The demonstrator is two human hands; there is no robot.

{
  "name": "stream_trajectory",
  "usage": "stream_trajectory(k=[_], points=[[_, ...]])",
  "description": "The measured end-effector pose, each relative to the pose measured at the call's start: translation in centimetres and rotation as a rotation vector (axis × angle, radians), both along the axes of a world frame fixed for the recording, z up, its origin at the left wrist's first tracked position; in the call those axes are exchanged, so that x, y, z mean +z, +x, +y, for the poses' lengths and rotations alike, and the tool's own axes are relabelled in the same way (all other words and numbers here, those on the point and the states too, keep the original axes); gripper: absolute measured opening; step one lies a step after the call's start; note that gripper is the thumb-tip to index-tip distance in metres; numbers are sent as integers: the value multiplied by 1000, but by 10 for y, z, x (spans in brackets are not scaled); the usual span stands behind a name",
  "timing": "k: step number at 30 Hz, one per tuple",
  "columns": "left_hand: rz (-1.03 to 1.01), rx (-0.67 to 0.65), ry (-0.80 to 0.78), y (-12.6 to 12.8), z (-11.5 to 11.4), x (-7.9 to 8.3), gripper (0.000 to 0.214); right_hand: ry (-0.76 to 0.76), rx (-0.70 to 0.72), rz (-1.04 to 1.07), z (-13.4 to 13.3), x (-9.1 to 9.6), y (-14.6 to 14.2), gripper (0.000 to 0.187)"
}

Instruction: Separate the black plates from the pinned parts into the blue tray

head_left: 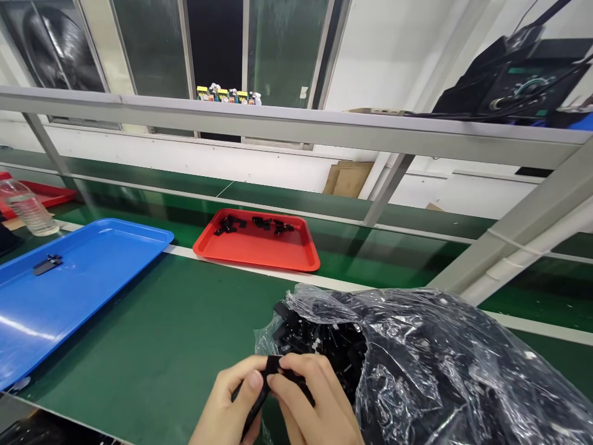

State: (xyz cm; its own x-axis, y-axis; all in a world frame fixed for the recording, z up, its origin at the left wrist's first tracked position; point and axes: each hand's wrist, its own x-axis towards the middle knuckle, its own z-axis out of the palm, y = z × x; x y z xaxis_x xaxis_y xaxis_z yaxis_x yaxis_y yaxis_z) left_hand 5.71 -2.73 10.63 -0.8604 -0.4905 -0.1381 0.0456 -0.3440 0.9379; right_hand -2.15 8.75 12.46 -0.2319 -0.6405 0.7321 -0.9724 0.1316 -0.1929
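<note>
black part (pixel 273 364) is pinched between the fingers of both hands, low in the view, just in front of the open mouth of a clear plastic bag (pixel 440 364). the left hand (pixel 229 402) grasps it with thumb and fingers; the right hand (pixel 319 392) has its fingers curled over the other end. two-handed holding probably steadies a small piece for close finger work; its far end is hidden by the fingers. the bag's mouth faces left, likely so the loose black pieces (pixel 296 337) stay within easy reach. the red tray (pixel 259 252) and blue tray (pixel 97 278) seem set apart to keep pieces separate. bare green desk (pixel 185 327) lies between the hands and both trays, giving open room leftward and ahead. to the right the bulging bag crowds the right hand, and its loose film edge could snag fingers.
</note>
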Motion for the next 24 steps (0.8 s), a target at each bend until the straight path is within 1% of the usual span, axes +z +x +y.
stream_trajectory(k=[2,4,7,10,14,17,22,24], points=[[6,21,-20,0,1,3,61,-30,69,-53,-3,0,0,18],[25,45,8,0,1,5,50,-68,99,-113,-2,-1,-3,15],[69,61,129,1,-1,10,45,-137,37,-187,1,-3,-10,23],[71,55,187,3,-1,17,46,-140,21,-265,5,-3,-15,28],[39,64,174,4,3,24,51,-123,144,-390,4,0,-14,31],[55,94,152,3,5,25,48,-137,217,-438,2,2,-12,32],[41,96,57,5,7,27,47,-177,272,-625,1,2,-11,7],[31,105,29,7,7,27,48,-172,299,-698,1,1,-12,8]])
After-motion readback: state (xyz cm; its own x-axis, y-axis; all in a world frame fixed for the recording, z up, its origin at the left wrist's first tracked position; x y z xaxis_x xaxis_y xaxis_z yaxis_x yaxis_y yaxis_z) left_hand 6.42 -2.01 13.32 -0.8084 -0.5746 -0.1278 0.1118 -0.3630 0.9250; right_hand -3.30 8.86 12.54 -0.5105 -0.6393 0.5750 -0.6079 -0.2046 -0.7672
